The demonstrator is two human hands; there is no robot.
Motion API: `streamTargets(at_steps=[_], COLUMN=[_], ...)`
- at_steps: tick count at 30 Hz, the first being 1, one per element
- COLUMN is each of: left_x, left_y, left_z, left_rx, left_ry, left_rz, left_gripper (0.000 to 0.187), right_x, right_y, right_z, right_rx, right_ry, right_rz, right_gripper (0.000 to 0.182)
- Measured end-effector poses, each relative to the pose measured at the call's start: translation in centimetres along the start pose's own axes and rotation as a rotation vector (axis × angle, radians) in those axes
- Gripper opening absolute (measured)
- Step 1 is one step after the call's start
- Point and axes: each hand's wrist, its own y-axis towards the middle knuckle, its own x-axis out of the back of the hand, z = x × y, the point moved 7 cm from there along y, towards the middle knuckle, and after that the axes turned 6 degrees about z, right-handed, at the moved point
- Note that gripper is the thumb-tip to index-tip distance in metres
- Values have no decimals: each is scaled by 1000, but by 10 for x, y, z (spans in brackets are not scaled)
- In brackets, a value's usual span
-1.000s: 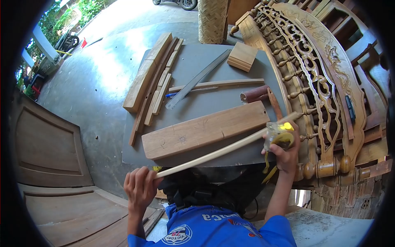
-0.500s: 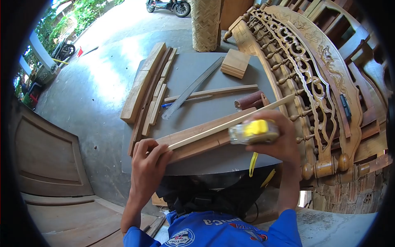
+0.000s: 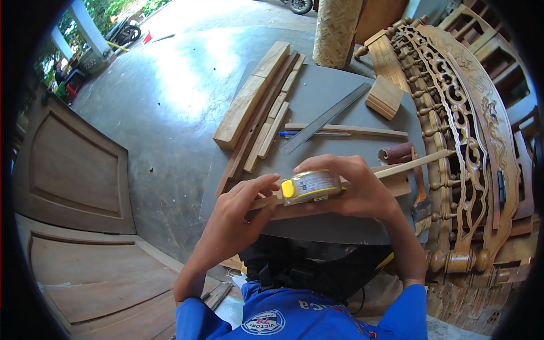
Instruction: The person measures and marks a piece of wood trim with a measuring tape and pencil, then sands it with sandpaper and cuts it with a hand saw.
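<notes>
My right hand (image 3: 358, 190) is wrapped round a clear and yellow tape measure (image 3: 311, 186), held over the wood at the table's near side. Close to the tape's left end is my left hand (image 3: 241, 212), its thumb and fingers closed round the end of a thin pale wood strip (image 3: 419, 162). That strip runs up to the right, passing behind the tape and my right hand. Under it lies a wider brown board (image 3: 396, 184), partly covered by both hands.
The grey table (image 3: 334, 85) bears wood blocks (image 3: 385, 96), long wood pieces (image 3: 255, 96), a metal ruler (image 3: 326, 118), a blue pen (image 3: 289, 134), a sandpaper roll (image 3: 396, 152) and a brush (image 3: 421, 207). A carved wood bench (image 3: 453, 113) stands at right, panels (image 3: 79, 164) at left.
The tape measure has moved left along the strip to beside my left hand, and its yellow part has turned to face left. The whole view has shifted, so the table appears further right.
</notes>
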Motion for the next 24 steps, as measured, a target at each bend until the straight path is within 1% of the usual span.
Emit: streamTargets(at_steps=[4, 7, 10, 13, 16, 19, 22, 24], left_x=[1, -2, -4, -5, -7, -8, -9, -9], left_y=[4, 11, 13, 13, 12, 12, 11, 11], left_z=[9, 8, 12, 21, 19, 15, 22, 23], left_rx=[46, 105, 119, 187, 189, 135, 133, 196], left_ry=[-103, -60, -74, -178, -168, -97, -243, -360], left_rz=[20, 84, 103, 146, 184, 156, 138, 179], left_gripper=[36, 33, 31, 32, 29, 32, 36, 38], right_x=[0, -2, -3, -2, 0, 0, 1, 0], right_y=[0, 0, 0, -2, -5, -7, -9, -10], right_z=[-3, -5, -6, -6, -6, -6, -11, -11], right_rx=[-33, -29, -17, -23, -1, 42, 58, 58], right_ry=[-40, -21, -3, -13, -46, -41, 21, 34], right_rz=[-9, -16, -11, -14, -46, -74, -74, -75], right_gripper=[52, 51, 50, 50, 50, 50, 51, 51])
